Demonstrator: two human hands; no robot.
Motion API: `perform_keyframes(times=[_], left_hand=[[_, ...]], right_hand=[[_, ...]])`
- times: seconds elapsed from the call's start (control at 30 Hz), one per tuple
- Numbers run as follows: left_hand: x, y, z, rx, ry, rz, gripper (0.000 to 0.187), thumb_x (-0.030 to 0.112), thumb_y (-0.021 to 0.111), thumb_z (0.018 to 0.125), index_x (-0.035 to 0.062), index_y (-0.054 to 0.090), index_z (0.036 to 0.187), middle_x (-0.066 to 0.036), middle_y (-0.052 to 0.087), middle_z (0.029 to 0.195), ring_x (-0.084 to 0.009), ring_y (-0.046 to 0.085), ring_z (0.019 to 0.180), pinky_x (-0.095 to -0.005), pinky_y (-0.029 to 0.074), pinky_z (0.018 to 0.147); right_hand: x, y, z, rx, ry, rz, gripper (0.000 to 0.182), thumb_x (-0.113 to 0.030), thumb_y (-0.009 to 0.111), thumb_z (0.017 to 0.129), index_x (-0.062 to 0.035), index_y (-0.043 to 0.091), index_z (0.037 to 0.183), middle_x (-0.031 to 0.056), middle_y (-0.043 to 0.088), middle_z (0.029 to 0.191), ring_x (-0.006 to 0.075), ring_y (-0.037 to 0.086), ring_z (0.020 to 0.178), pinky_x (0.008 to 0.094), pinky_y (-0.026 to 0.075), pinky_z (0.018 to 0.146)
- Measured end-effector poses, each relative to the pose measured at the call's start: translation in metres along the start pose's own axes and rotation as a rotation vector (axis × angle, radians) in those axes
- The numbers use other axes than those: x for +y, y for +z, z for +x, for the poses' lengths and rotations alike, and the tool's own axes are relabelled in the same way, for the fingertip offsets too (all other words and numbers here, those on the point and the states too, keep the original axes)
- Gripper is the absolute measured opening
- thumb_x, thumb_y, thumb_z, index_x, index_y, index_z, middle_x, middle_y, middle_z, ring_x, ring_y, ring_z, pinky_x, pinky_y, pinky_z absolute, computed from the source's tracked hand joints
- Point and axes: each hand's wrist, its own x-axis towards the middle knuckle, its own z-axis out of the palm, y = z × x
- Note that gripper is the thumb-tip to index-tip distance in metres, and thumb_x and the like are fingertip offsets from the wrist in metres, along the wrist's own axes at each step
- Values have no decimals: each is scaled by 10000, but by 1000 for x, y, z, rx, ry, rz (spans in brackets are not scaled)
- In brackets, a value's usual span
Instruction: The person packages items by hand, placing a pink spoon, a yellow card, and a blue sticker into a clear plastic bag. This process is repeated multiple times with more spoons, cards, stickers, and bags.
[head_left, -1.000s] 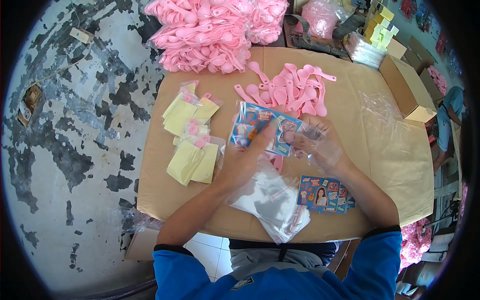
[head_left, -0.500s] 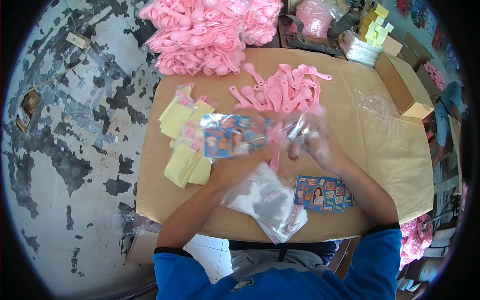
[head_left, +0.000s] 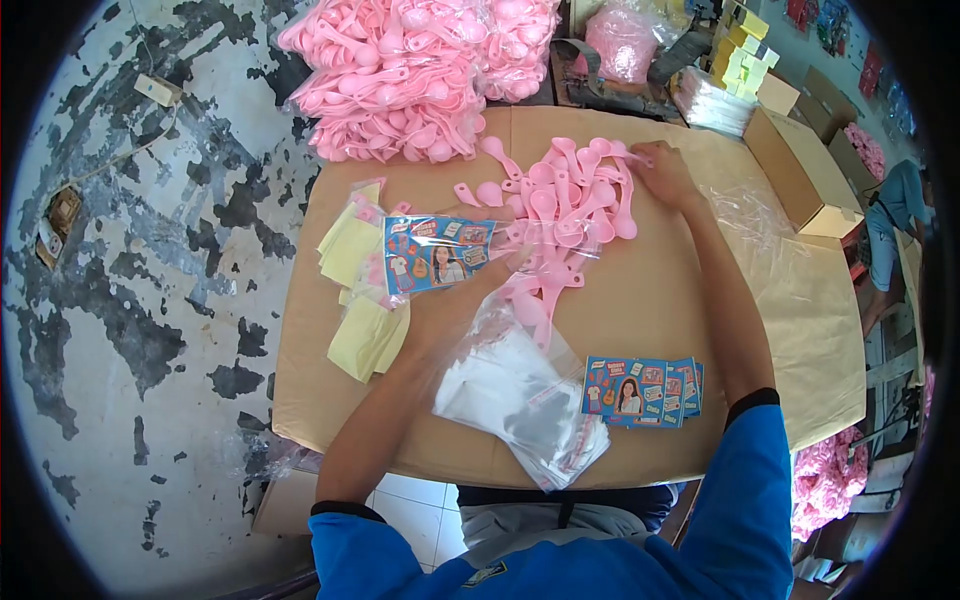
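My left hand [head_left: 478,268] grips a clear plastic bag with a blue printed card [head_left: 437,256] inside, held above the table left of centre. The bag's transparent end stretches right, over some pink spoons. At the right edge of the loose pile of pink measuring spoons [head_left: 570,195], my right hand [head_left: 668,176] pinches the handle end of one pink spoon [head_left: 630,156]. A stack of clear plastic bags [head_left: 510,395] lies near my body, beside several blue printed cards [head_left: 640,390]. Left of my left hand lie filled packets with pale yellow backs [head_left: 365,335].
Large bags of pink spoons [head_left: 390,90] stand at the table's far left edge. A cardboard box [head_left: 800,175] sits at the far right, near crumpled clear plastic [head_left: 765,235]. Another person's leg [head_left: 882,270] shows at the right. Brown paper [head_left: 800,330] covers the table.
My right hand has moved away from the bag, up and right to the edge of the spoon pile. My left hand has shifted slightly left and up, still holding the bag with the card.
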Motion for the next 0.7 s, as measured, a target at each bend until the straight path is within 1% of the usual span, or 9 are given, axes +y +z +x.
perform_keyframes(times=[0.03,0.13,0.17,0.23,0.3,0.33,0.43,0.63,0.7], left_hand=[[-1,-2,1,-6,0,17,511,-67,703,752,52,468,1191,-126,592,1169,-193,566,1085,-326,479,927],[-3,-6,2,3,-30,34,551,-53,700,762,48,448,1242,-127,576,1200,-202,558,1108,-341,476,939],[-2,-6,1,22,-57,23,555,-50,692,769,51,442,1253,-131,565,1219,-211,551,1128,-349,470,951],[-4,-7,4,12,7,-66,556,-29,697,779,43,439,1266,-139,550,1249,-217,551,1135,-350,479,940],[-11,-8,9,-42,191,-220,555,10,722,787,21,446,1268,-147,543,1270,-209,568,1109,-333,508,895],[-10,-8,9,-55,185,-249,571,3,714,788,26,428,1282,-156,527,1288,-224,550,1139,-351,495,922],[-8,-10,7,-93,170,-324,598,-12,696,793,44,396,1307,-167,497,1326,-255,508,1207,-392,450,999],[-11,0,-2,-148,104,-474,576,41,699,814,89,407,1308,-131,476,1357,-256,481,1240,-409,383,1069],[-14,3,-3,-223,90,-572,558,76,694,835,108,406,1312,-123,465,1368,-254,469,1254,-406,387,1068]], right_hand=[[0,4,-3,10,-71,-97,310,-266,547,918,-20,628,1088,179,672,926,350,626,918,418,477,846],[-9,-12,-1,-285,11,120,287,-250,555,912,-43,622,1099,178,669,913,335,627,906,410,478,811],[-15,-25,-4,-300,53,159,273,-238,553,916,-43,624,1093,167,664,892,303,629,872,390,478,783],[-33,-60,-13,-327,130,235,245,-213,549,924,-43,626,1083,144,656,849,240,632,805,350,480,727],[-63,-100,-27,-300,143,367,228,-189,536,936,-29,626,1072,101,635,806,162,587,738,301,460,674],[-77,-117,-36,-285,147,433,221,-177,530,943,-22,627,1066,79,625,785,124,564,704,277,450,648],[-108,-150,-66,-366,-12,685,226,-171,507,958,-5,625,1056,36,594,754,71,484,669,251,416,605],[-168,-176,-88,-514,-49,853,237,-175,541,951,3,608,1093,55,622,873,89,534,741,259,445,681],[-185,-175,-88,-447,-197,883,344,-301,506,967,-2,587,1117,43,575,791,90,487,664,247,394,606]])
